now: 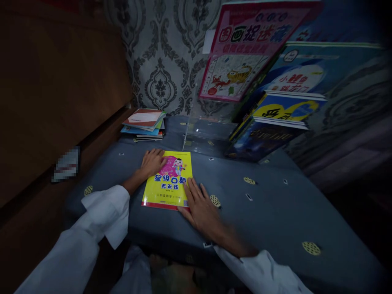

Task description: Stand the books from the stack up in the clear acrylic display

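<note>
Grey cloth (269,214) spreading under yellow book (167,192) — I'm resting left hand (152,163) on upper left edge, right hand (202,208) on lower right, both unclenched — seemingly keeping it flat.

There's one flat yellow book (165,197), one pink book (237,49), one book stack (144,117).

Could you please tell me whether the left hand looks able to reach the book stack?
Probably yes: the left hand rests on the yellow book, with nothing visible blocking its way to the stack.
</note>
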Demonstrator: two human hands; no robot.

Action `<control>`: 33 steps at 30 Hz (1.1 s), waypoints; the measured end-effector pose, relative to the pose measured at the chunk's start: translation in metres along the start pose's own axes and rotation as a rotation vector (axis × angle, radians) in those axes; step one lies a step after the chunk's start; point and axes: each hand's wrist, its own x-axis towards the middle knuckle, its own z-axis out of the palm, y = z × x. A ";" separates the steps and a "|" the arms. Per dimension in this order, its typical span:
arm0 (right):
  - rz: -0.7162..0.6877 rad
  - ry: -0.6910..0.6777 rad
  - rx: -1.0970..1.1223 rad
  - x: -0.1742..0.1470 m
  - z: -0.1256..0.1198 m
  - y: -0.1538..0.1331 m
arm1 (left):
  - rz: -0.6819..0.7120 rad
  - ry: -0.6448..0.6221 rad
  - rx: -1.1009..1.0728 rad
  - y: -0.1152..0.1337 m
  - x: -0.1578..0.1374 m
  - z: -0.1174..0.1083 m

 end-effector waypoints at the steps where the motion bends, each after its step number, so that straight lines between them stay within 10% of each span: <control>1: -0.003 0.000 -0.002 -0.005 0.000 -0.002 | 0.001 0.004 -0.006 -0.001 0.000 0.001; 12: 0.027 -0.066 0.011 -0.007 -0.006 -0.008 | 0.043 -0.236 -0.052 -0.005 -0.003 0.010; 24: 0.015 -0.028 0.026 -0.008 -0.006 -0.009 | 0.319 -0.162 -0.044 0.034 -0.122 -0.010; 33: 0.026 -0.040 0.039 -0.007 -0.007 -0.009 | 0.290 -0.298 -0.106 0.021 -0.082 -0.010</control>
